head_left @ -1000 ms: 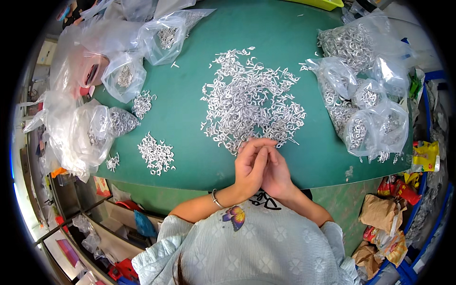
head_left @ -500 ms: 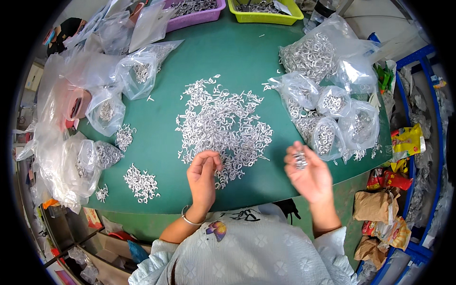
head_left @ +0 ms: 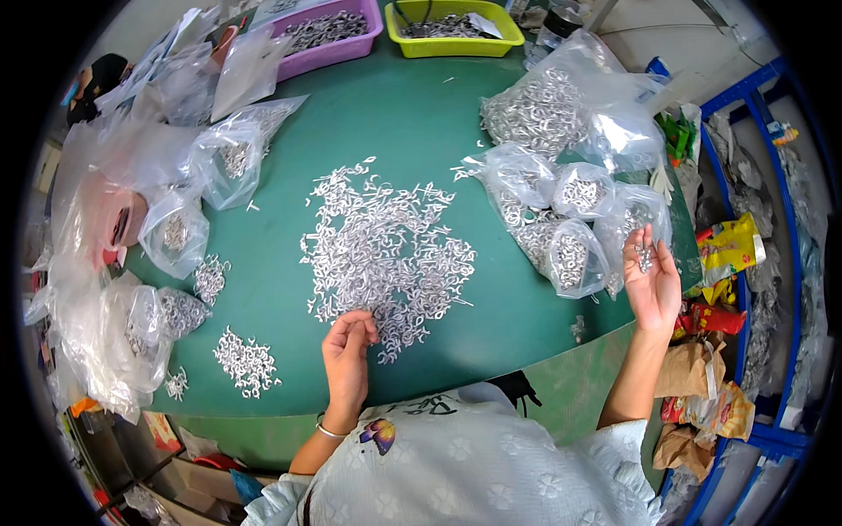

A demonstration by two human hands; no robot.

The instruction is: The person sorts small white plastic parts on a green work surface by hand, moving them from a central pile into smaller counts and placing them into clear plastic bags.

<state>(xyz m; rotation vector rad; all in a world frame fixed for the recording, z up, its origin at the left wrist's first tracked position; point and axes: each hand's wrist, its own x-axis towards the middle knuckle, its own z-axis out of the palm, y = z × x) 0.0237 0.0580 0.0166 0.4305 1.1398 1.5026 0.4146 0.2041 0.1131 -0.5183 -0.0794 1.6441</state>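
Note:
A loose pile of small silver hook-shaped metal pieces covers the middle of the green table. At the pile's near edge is my left hand, its fingers curled in a pinch; whatever they hold is hidden. My right hand is palm up on the right, beside the plastic bags, with a few silver hook pieces held at its cupped fingers. Near it, a small blurred cluster of silver pieces shows at the table's near edge. Opened clear bags of similar pieces stand just left of this hand.
Smaller heaps of pieces lie on the left, beside clear plastic bags. A purple basket and a yellow-green basket stand at the back. Blue shelving with packets and paper bags rises beyond the right edge.
My right hand has moved right and slightly away with its pieces, toward the outer bags. The small cluster now shows near where it was. My left hand stays by the pile; the whole view has shifted.

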